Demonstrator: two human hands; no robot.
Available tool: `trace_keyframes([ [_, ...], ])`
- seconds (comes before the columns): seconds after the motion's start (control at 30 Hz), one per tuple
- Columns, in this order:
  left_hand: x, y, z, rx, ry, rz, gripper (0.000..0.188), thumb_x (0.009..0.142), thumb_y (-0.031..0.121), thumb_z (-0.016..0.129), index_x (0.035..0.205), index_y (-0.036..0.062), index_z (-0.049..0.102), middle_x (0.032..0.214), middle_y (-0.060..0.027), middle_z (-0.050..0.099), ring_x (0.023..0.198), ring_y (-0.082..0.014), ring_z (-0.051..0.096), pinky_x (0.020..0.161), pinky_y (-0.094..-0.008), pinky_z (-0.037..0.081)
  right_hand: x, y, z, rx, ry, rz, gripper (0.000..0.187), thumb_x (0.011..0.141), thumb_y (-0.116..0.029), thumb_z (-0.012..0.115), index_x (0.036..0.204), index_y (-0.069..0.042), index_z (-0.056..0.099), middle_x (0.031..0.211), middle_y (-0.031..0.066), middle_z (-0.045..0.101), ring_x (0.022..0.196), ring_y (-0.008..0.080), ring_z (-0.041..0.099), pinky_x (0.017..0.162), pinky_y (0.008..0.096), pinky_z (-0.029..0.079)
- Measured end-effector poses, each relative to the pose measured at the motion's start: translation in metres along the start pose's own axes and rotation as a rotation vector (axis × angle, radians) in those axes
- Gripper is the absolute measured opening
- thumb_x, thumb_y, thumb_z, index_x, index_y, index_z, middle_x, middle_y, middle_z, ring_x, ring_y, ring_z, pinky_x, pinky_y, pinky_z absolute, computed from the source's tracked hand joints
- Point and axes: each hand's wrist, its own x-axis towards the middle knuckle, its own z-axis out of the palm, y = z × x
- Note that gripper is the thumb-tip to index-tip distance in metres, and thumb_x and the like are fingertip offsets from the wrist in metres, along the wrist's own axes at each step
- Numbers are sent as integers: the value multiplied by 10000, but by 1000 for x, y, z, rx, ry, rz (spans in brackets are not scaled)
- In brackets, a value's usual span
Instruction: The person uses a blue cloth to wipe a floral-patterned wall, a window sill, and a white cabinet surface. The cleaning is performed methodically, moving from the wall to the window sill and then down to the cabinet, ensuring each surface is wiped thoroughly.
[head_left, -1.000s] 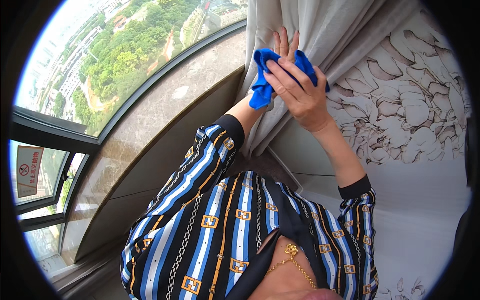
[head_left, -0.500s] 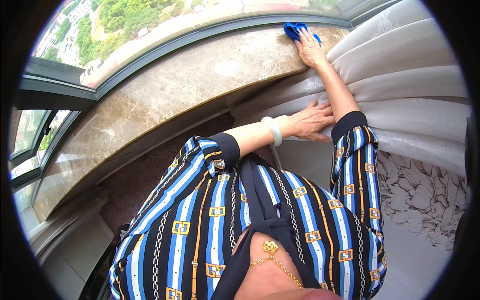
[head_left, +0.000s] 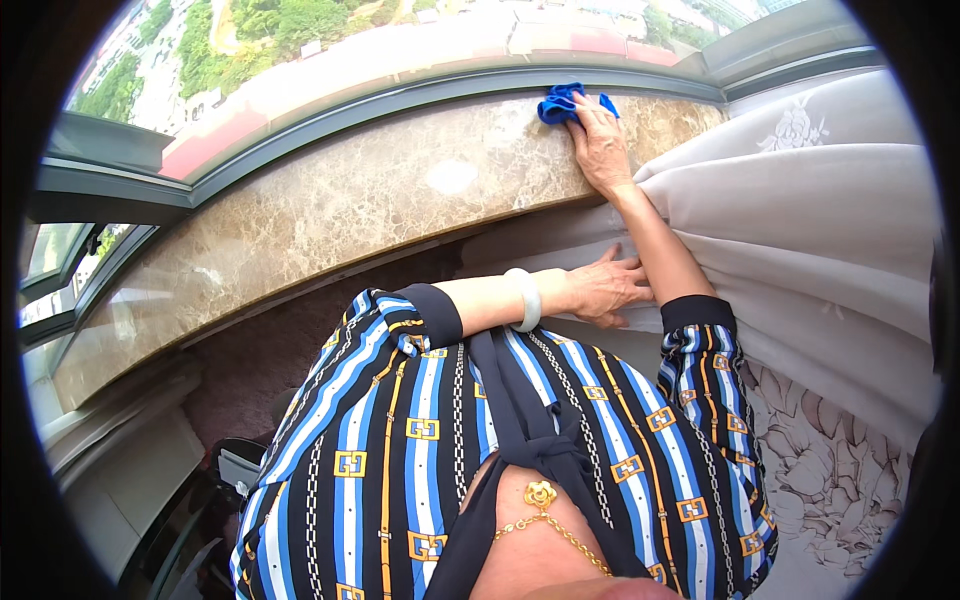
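Two hands are in view, and only the right hand [head_left: 604, 158] is on the blue cloth [head_left: 562, 104]. We find the cloth bunched at the far right of the sill [head_left: 350, 200], just beside the window frame [head_left: 400, 103]. The right fingers lie stretched over it, with folds showing mostly to their left; whether they also pinch any of it, we cannot tell. The left hand [head_left: 606, 287] is nearer, its fingers spread and empty as far as we see, seemingly against the curtain [head_left: 800, 220], with the fingertips beside the right forearm. A pale bangle [head_left: 526, 300] circles the left wrist.

As for how far along things are, we judge that the work is under way, since the cloth is down on the stone under the hand. It covers only a small patch. A short stretch of sill shows to its right, up to the curtain, and a long curve runs away to the left with no cloth on it. The stone looks glossy throughout, so we cannot tell which parts are done and which are left.
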Motion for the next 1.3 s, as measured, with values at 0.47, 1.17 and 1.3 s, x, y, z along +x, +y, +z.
trace_keyframes([
  [0.47,5,-12,-11,-83,-108,91,810,757,285,730,1464,99,382,1553,-145,310,1449,-353,249,1185,-542,191,13,-62,0,344,-116,-154,308,841,-157,702,1149,-150,680,1249,13,642,1186,232,549,1035,410,358],
  [1.17,-20,-31,-113,250,367,-397,209,773,-23,588,972,-4,524,940,-218,530,784,-402,639,666,-485,540,-31,-2,-35,-313,96,379,535,951,-252,567,1435,-55,451,1523,147,388,1374,311,383,1131,490,252],
  [1.3,-14,-28,-125,248,236,-486,248,738,13,637,963,-11,536,945,-215,542,771,-399,655,659,-460,562,7,19,-26,-381,108,538,544,975,-296,499,1425,3,437,1523,193,365,1398,347,335,1141,530,222],
])
